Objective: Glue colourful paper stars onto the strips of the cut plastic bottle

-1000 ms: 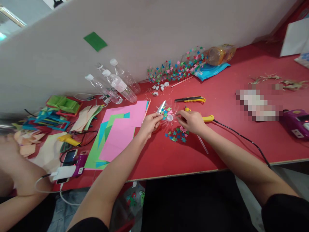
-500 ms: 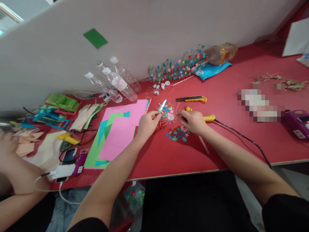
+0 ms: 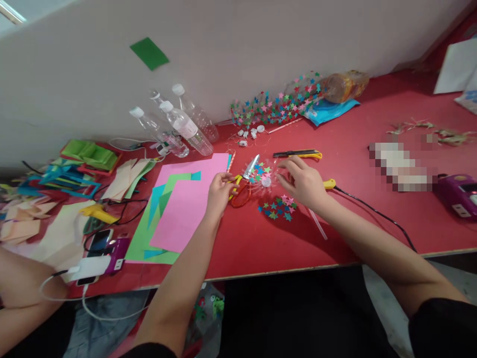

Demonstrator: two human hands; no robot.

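My left hand is closed in a pinch beside the yellow handles of the scissors; what its fingertips hold, if anything, is too small to make out. Clear plastic decorated with colourful paper stars lies between my hands, with a whitish disc at its middle. My right hand hovers at its right side, fingers bent and apart from the thumb. A loose pile of paper stars is closer to me. Under my right wrist a yellow-handled tool with a black cord is partly hidden.
Coloured paper sheets lie left, below clear plastic bottles. A box cutter and star-covered plastic are farther back. A purple power box sits right. Another person's arm rests at the left edge.
My left hand has drawn back left from the star-covered plastic, uncovering the scissors' handles. My right hand has shifted slightly right, its fingers raised. The neighbouring person's hand has left view.
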